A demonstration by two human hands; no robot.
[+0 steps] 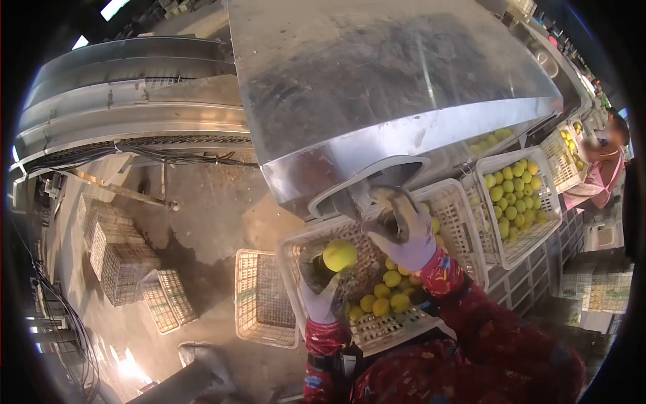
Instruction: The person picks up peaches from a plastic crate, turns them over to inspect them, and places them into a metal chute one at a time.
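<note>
1. Steel chute [404, 87] and white crate [461, 225] are seen behind
2. Yellow fruit [340, 256] is seen against the left hand's [321, 301] raised fingers [313, 267], over the crate; grasp cannot be told
3. Right hand's [404, 232] fingers are spread, released, at the chute

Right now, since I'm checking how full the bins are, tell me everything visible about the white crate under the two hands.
The white crate is latticed plastic, rectangular and open-topped, set under a metal chute. A shallow heap of yellow-green fruit lies in its near part; bare mesh floor shows elsewhere. The left hand and the right hand are over it, both gloved. An empty crate lies beside it.
</note>
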